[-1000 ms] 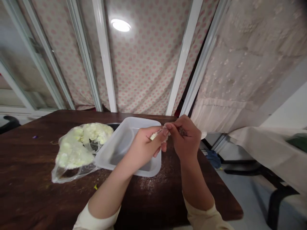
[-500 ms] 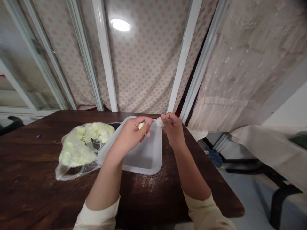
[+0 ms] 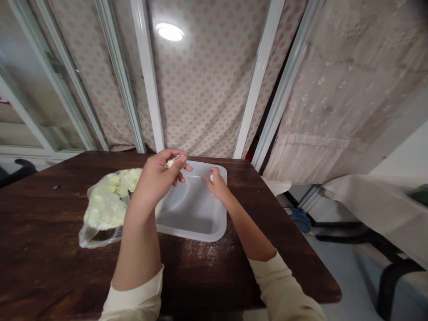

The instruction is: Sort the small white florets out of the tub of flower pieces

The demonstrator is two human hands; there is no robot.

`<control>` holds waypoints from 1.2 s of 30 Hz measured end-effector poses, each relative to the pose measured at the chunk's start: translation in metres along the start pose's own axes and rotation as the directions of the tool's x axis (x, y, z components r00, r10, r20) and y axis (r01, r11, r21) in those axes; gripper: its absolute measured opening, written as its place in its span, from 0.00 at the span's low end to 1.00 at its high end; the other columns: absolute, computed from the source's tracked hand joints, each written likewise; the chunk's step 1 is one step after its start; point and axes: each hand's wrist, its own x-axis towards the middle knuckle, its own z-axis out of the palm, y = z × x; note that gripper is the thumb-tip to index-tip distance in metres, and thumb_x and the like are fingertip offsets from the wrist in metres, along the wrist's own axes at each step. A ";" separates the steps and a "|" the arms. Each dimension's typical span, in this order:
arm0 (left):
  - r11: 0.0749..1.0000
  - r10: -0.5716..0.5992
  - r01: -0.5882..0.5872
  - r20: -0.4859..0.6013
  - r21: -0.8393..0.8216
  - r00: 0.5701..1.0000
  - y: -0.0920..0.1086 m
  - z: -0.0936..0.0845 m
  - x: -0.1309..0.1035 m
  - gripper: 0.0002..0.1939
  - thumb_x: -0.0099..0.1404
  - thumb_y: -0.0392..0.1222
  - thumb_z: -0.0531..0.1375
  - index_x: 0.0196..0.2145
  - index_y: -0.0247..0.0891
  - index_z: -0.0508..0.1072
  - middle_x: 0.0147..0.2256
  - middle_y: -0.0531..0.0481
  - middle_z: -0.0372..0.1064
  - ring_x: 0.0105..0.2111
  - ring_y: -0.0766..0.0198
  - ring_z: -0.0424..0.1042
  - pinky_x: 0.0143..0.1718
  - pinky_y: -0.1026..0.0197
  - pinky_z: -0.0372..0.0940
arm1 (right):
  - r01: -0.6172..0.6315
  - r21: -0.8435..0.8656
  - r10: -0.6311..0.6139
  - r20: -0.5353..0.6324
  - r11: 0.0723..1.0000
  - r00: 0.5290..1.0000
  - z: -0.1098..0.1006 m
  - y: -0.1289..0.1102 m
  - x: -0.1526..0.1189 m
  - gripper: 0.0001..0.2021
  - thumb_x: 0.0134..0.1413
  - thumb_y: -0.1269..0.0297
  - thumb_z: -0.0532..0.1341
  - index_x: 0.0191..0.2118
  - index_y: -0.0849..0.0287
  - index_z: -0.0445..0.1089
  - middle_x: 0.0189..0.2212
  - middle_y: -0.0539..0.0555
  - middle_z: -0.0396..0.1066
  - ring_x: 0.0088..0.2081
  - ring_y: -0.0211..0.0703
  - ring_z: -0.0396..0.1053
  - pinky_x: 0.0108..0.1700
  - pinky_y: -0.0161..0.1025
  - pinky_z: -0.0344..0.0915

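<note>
My left hand (image 3: 157,176) is closed around a pale cauliflower piece (image 3: 170,163), held above the left part of a white plastic basin (image 3: 219,232). Over the basin's right side is my right hand (image 3: 218,185), its thumb and forefinger a little apart. A small white cauliflower floret (image 3: 211,178) shows between them, mostly hidden by the fingers. To the left lies a clear plastic bag (image 3: 96,238) with several pale green-white cauliflower pieces (image 3: 105,207) in it; my left forearm covers part of the bag and of the basin's rim.
The dark wooden table (image 3: 50,249) carries everything. White crumbs (image 3: 207,249) are scattered before the basin. A dotted curtain (image 3: 200,89) hangs behind glass doors at the back. A chair (image 3: 391,276) and a cloth-covered surface (image 3: 377,200) stand to the right.
My hands have moved apart. The left one has shifted left and up with its cauliflower piece, while the right has come left over the basin with the floret.
</note>
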 end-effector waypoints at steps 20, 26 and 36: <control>0.968 0.067 -0.089 0.099 0.236 0.993 -0.004 0.002 0.003 0.15 0.59 0.50 0.55 0.25 0.36 0.71 0.25 0.51 0.71 0.19 0.71 0.65 0.24 0.68 0.59 | 0.083 0.000 -0.083 0.020 0.997 0.996 -0.003 0.004 0.002 0.03 0.49 0.64 0.56 0.30 0.56 0.60 0.24 0.47 0.63 0.27 0.37 0.61 0.32 0.35 0.58; 0.963 0.084 -0.111 0.116 0.247 0.990 -0.007 0.006 0.004 0.15 0.58 0.50 0.56 0.25 0.36 0.71 0.21 0.53 0.67 0.21 0.69 0.65 0.25 0.67 0.58 | 0.086 -0.084 -0.086 0.002 0.993 0.996 -0.005 0.000 0.000 0.05 0.51 0.62 0.56 0.33 0.56 0.63 0.27 0.49 0.67 0.30 0.40 0.65 0.34 0.36 0.59; 0.970 0.077 -0.095 0.088 0.225 0.993 -0.020 0.015 0.015 0.13 0.54 0.48 0.60 0.32 0.36 0.72 0.28 0.52 0.69 0.23 0.69 0.61 0.27 0.65 0.57 | 0.042 0.050 -0.038 -0.077 0.998 0.996 0.000 0.005 0.002 0.23 0.51 0.56 0.56 0.53 0.56 0.57 0.52 0.60 0.61 0.47 0.46 0.65 0.47 0.44 0.62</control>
